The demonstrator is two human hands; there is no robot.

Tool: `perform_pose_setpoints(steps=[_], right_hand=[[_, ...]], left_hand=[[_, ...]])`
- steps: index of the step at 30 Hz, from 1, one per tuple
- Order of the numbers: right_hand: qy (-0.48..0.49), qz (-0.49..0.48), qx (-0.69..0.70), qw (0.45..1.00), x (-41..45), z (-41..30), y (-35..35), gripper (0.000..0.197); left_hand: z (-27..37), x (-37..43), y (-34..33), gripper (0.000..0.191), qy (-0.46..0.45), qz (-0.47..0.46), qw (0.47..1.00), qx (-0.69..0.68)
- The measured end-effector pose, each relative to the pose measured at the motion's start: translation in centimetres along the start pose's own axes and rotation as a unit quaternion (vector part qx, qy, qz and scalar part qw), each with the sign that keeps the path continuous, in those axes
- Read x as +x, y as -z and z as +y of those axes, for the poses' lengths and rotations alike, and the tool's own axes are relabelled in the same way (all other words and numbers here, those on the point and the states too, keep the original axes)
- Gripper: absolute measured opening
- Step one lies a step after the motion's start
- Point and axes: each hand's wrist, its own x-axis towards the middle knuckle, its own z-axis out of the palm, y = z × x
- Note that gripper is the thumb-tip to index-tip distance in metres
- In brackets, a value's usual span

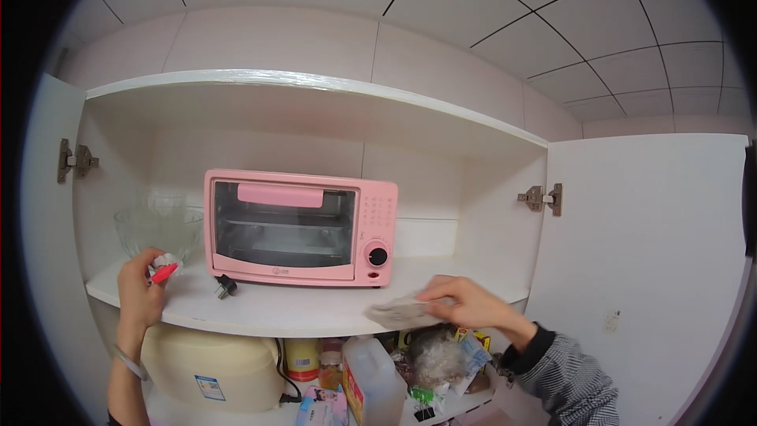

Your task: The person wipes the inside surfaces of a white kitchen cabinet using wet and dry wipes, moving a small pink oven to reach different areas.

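My left hand (137, 289) is at the left front of the upper cabinet shelf (284, 313), pinching a small red plastic piece (164, 273) along with something white and crumpled (165, 260). Just behind it stand clear glass bowls (127, 229), partly covered by the fingers. A greyish cloth (399, 312) is bunched in my right hand (467, 303) over the shelf's front edge; both are slightly blurred. Between my hands, a pink toaster oven (284, 228) rests on the shelf with its glass door closed. Its black power plug (225, 287) lies by the left front foot.
Cabinet doors stand open at left (50, 236) and right (633, 248), on metal hinges. The lower shelf holds a cream appliance (213, 361), a yellow can (301, 358), a jar (330, 370), a plastic jug (375, 381), a tissue pack (322, 407) and bagged goods (437, 358).
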Motion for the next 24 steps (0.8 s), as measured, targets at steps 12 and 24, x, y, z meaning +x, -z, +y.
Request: perform_pose_setpoints(steps=[12,24], right_hand=[[0.009,0.247,-0.180,0.952,-6.4,0.3,-1.0,0.033],[-0.129,0.164,-0.328,0.922,0.8,15.7,8.3,0.035]], left_hand=[[-0.2,0.1,-1.5,0.016,0.001,0.032,0.999,-0.041],[-2.8,1.1,-2.3,0.013,-0.022,0.003,0.998,-0.053]])
